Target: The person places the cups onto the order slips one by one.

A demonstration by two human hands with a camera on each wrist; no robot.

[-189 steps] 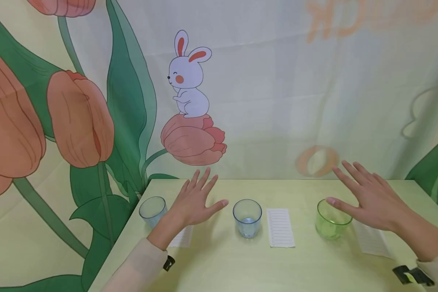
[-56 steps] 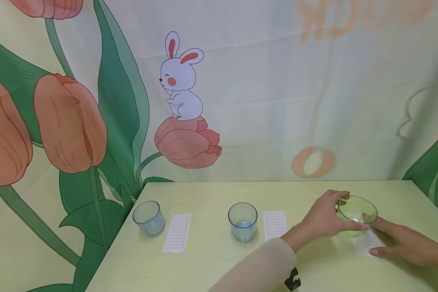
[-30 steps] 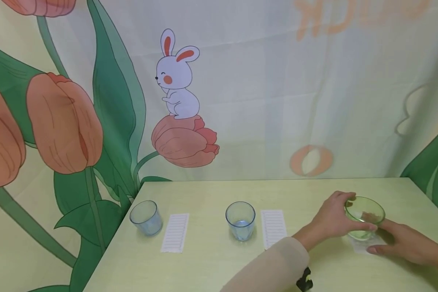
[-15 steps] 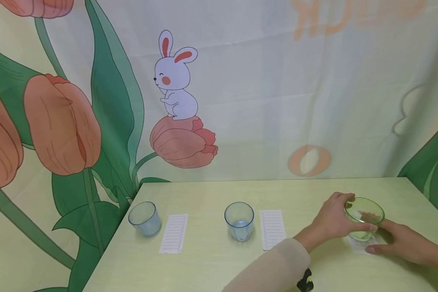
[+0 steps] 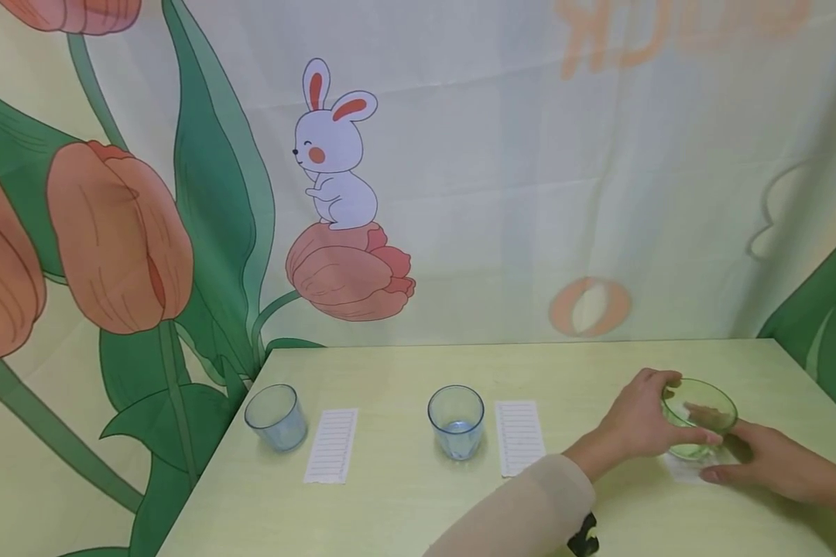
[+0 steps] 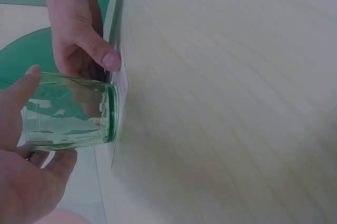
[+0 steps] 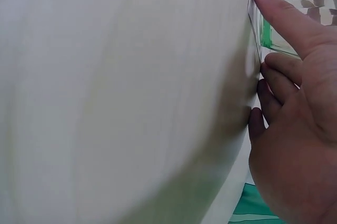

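In the head view my left hand (image 5: 637,422) grips a green glass (image 5: 704,394) by its side, near the rim. The glass stands upright over a paper slip (image 5: 683,469); in the left wrist view its base is right at the slip, but whether they touch I cannot tell. My right hand (image 5: 773,460) lies low beside the glass, its thumb on the slip. In the right wrist view the other fingers (image 7: 284,68) rest down at the surface near the glass base, loosely bent. The glass covers most of the slip.
A blue-tinted glass (image 5: 279,418) stands far left with a lined paper slip (image 5: 332,446) to its right. Another blue-tinted glass (image 5: 457,425) with some clear liquid stands mid-table beside a second lined slip (image 5: 519,437). Behind the table (image 5: 390,510) hangs a printed curtain (image 5: 474,193).
From hovering open over the table, both hands moved to the green glass at the right; the left took it and brought it rightward over the slip. In the last half second almost nothing moves.
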